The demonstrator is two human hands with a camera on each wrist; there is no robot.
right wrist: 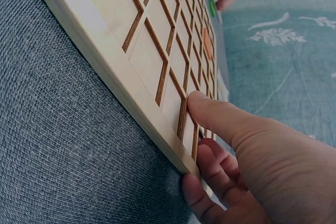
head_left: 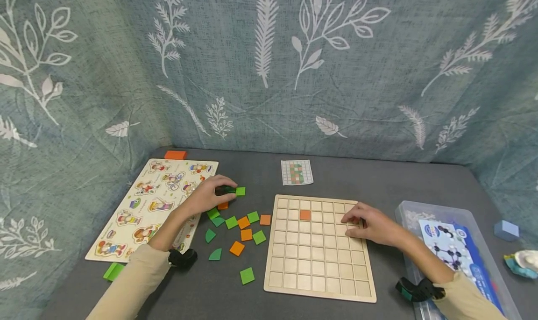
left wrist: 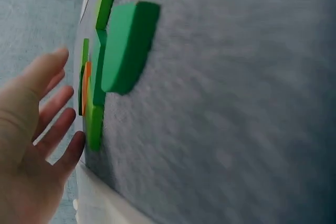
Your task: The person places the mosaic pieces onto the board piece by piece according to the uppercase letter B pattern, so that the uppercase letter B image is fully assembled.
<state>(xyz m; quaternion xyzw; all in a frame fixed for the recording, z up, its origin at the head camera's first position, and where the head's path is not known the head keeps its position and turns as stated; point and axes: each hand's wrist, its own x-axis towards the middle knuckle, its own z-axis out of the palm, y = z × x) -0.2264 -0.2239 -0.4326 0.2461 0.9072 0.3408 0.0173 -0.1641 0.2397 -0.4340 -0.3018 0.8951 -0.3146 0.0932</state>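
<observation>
In the head view, my left hand (head_left: 207,193) reaches past the edge of the picture board, fingertips right by a small green square tile (head_left: 240,191). The left wrist view shows its fingers (left wrist: 55,142) extended and spread, with nothing held. My right hand (head_left: 373,223) rests on the right edge of a pale wooden grid board (head_left: 323,252). Its thumb (right wrist: 212,109) touches the board's top, while other fingers bend loosely at the rim. One orange square tile (head_left: 305,215) lies in a cell of the grid. Green and orange tiles (head_left: 246,235) lie scattered left of the board.
Behind the grid board lies a pattern card (head_left: 297,172) with coloured squares. At left is a wooden picture puzzle board (head_left: 157,205). A clear plastic box (head_left: 405,212) with a molecule-printed booklet sits at right, beside a blue block (head_left: 506,231). A leaf-patterned curtain (head_left: 269,110) hangs behind.
</observation>
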